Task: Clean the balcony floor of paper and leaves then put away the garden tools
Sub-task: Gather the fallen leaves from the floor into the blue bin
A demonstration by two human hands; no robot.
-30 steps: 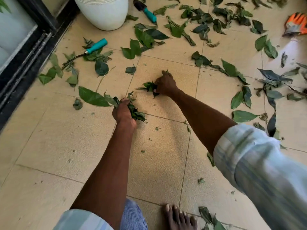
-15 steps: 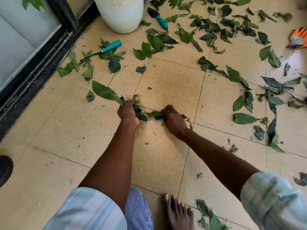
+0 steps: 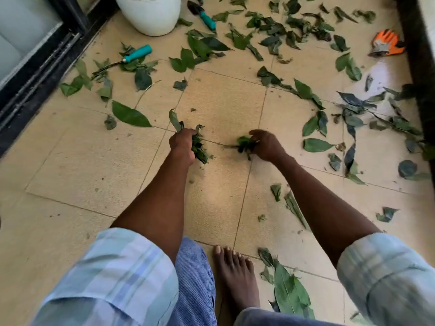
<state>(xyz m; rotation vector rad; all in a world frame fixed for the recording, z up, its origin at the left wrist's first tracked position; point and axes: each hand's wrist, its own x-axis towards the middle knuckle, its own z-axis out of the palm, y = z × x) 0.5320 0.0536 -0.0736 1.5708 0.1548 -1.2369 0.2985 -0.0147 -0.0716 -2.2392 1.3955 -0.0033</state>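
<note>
A: Leaves are the weak point here. The left hand (image 3: 182, 143) is fisted tight around a thick bunch of leaves (image 3: 199, 147), and bits stick out above and below the fist. Stuff more in and some will likely slide out the bottom.

B: And the right hand (image 3: 266, 144)?

A: Half curled, fingers loosely bent around a small clump (image 3: 244, 144) held toward the left hand. That loose hold looks risky; a few could drop in the gap between the 2 hands if it's passing them across.

B: What's left on the floor (image 3: 223, 107)?

A: Plenty. Loose leaves (image 3: 313, 95) lie scattered beyond and to the right of the right hand, with more just left of the left hand. Small crumbs lie below both hands; fingers may miss those.

B: Tools?

A: 2 teal-handled ones, both well beyond the left hand: a fork (image 3: 134, 55) half buried in leaves, and a trowel (image 3: 203, 15) beside the white pot (image 3: 150, 15). A blind grab at leaves could meet the prongs. An orange glove (image 3: 387, 44) lies far beyond the right hand.

B: I see no paper.

A: Nor do I.
</note>
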